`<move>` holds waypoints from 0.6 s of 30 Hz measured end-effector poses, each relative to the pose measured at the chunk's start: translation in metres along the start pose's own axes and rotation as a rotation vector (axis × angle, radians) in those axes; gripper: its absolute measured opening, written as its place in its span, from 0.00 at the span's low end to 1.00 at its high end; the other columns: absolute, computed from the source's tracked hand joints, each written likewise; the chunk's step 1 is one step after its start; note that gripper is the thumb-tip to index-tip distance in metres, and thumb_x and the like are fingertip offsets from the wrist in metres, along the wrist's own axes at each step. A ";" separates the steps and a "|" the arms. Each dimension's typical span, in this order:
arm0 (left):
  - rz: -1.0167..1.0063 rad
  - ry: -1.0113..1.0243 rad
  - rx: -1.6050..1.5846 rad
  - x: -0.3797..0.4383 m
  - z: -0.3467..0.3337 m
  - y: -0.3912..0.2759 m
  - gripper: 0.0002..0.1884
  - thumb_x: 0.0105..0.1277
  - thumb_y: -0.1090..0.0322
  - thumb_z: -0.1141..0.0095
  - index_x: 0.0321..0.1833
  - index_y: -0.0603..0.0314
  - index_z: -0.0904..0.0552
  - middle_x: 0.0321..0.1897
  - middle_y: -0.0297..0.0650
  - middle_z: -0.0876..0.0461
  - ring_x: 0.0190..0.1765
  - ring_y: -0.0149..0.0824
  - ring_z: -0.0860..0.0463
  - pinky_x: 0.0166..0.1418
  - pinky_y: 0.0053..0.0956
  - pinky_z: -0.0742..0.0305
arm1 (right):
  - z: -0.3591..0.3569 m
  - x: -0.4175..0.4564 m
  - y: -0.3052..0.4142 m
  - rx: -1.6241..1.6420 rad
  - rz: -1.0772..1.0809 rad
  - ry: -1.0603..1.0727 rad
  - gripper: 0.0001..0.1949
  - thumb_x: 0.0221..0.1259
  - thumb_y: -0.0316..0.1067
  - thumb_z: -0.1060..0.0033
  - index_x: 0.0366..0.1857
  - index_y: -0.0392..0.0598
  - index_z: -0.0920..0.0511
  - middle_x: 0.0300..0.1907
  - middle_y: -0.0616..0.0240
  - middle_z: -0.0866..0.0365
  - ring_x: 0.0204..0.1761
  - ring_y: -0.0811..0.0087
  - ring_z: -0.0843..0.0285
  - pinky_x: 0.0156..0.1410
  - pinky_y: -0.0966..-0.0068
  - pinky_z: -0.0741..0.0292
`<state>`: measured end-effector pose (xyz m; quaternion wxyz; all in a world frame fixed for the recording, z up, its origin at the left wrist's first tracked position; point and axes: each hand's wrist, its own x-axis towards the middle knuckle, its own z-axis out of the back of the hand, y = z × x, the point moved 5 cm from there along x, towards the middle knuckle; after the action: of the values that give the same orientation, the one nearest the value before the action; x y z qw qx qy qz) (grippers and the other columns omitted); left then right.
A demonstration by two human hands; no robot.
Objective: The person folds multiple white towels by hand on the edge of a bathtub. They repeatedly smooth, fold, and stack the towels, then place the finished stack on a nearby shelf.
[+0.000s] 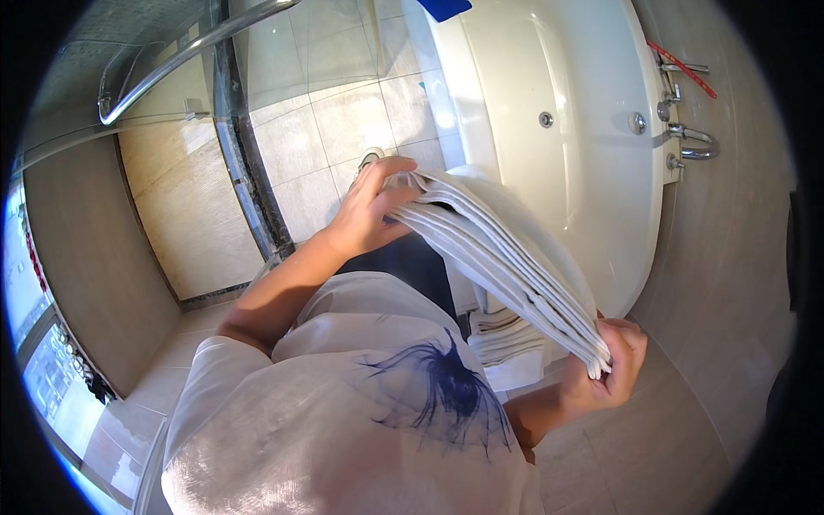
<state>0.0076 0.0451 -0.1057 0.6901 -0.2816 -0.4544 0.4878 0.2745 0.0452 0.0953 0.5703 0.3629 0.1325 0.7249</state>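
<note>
Both my hands hold a white towel [508, 238], folded in several layers, stretched in front of my body beside the bathtub. Its far left end is pinched by my left hand [370, 206], with the fingers over the edge. At the opposite end my right hand [608, 364] grips the stacked corners. A dark gap shows between the layers close to my left hand. Below the towel, a stack of folded towels [505, 344] lies partly hidden next to my shirt.
A white bathtub [605, 238] extends ahead and to the right, with a chrome faucet [698, 145] and a red strip [685, 71] on its wall side. To the left are a glass shower partition and a chrome bar [199, 48]. A blue object [445, 8] sits at the top edge.
</note>
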 end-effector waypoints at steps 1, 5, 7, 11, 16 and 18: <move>-0.012 0.033 0.025 -0.001 0.000 -0.001 0.28 0.43 0.69 0.27 0.52 0.58 0.20 0.58 0.51 0.28 0.59 0.56 0.26 0.60 0.43 0.27 | 0.003 -0.002 -0.001 -0.001 0.004 0.004 0.14 0.36 0.16 0.38 0.33 0.36 0.19 0.30 0.59 0.26 0.31 0.62 0.23 0.41 0.63 0.16; -0.022 0.158 0.058 0.001 0.011 -0.010 0.23 0.53 0.58 0.28 0.50 0.60 0.18 0.61 0.55 0.31 0.63 0.57 0.29 0.66 0.45 0.32 | 0.005 -0.010 -0.003 0.071 0.004 -0.002 0.13 0.37 0.16 0.39 0.33 0.35 0.20 0.30 0.58 0.26 0.32 0.62 0.24 0.39 0.62 0.16; 0.057 0.125 -0.092 -0.002 0.016 -0.007 0.23 0.59 0.52 0.32 0.51 0.60 0.19 0.62 0.56 0.32 0.65 0.56 0.30 0.69 0.45 0.35 | 0.005 -0.013 -0.003 0.063 0.000 -0.011 0.13 0.37 0.17 0.39 0.33 0.35 0.19 0.30 0.58 0.26 0.31 0.62 0.24 0.39 0.62 0.16; 0.459 -0.041 -0.468 -0.017 0.012 0.014 0.22 0.64 0.58 0.36 0.58 0.59 0.23 0.63 0.49 0.32 0.63 0.45 0.29 0.65 0.39 0.32 | 0.010 -0.020 -0.007 0.049 -0.003 -0.001 0.14 0.38 0.22 0.35 0.35 0.35 0.19 0.32 0.61 0.26 0.34 0.63 0.25 0.41 0.70 0.26; 0.816 0.161 -0.580 -0.019 0.002 0.019 0.31 0.61 0.77 0.36 0.67 0.57 0.32 0.57 0.38 0.26 0.54 0.30 0.24 0.51 0.26 0.23 | 0.010 -0.024 -0.002 0.054 -0.013 -0.014 0.15 0.38 0.23 0.33 0.36 0.35 0.18 0.32 0.60 0.26 0.35 0.62 0.24 0.42 0.69 0.26; 0.800 0.217 -0.551 -0.021 0.000 0.020 0.33 0.58 0.75 0.32 0.68 0.55 0.31 0.52 0.38 0.23 0.49 0.30 0.22 0.48 0.24 0.23 | 0.009 -0.024 -0.001 0.057 -0.012 -0.015 0.15 0.38 0.24 0.33 0.36 0.35 0.18 0.32 0.60 0.26 0.35 0.62 0.24 0.42 0.69 0.25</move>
<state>-0.0031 0.0330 -0.1301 0.3920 -0.6549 -0.3483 0.5442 0.2834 0.0208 0.0921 0.5650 0.3835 0.1509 0.7148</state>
